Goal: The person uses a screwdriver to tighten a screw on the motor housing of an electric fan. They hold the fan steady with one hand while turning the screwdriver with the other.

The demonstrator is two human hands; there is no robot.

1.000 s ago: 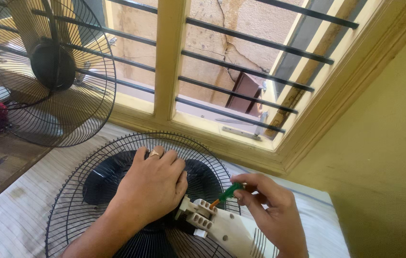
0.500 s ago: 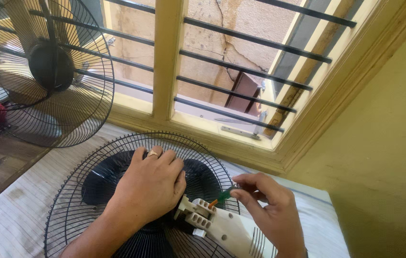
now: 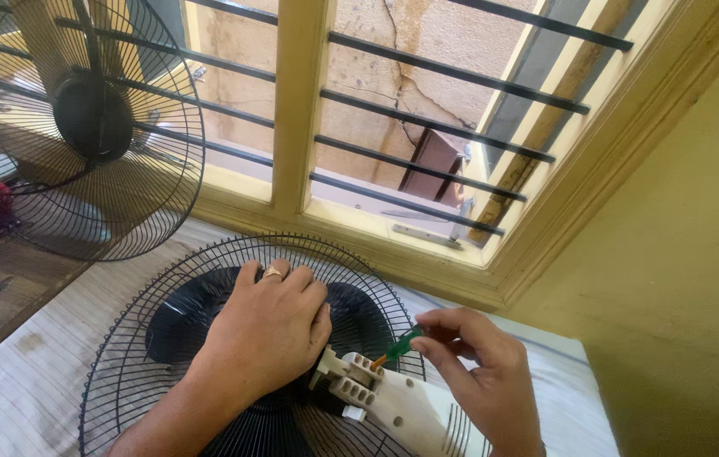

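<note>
A black wire fan guard (image 3: 165,296) with dark blades behind it lies flat on a striped cloth. My left hand (image 3: 271,330), with a ring on one finger, presses flat on the guard's middle. A white plastic fan motor housing (image 3: 393,402) rests on the guard beside it. My right hand (image 3: 478,372) pinches a small green-handled screwdriver (image 3: 402,345), whose tip touches the top of the white housing.
A second black fan guard (image 3: 89,127) stands upright at the left against the window. A yellow-framed window (image 3: 300,101) with dark horizontal bars runs along the back. A yellow wall (image 3: 689,254) closes the right side. The striped cloth (image 3: 30,389) covers the surface.
My right hand with the green screwdriver has shifted slightly left, closer to the white housing. My left hand stays pressed on the guard.
</note>
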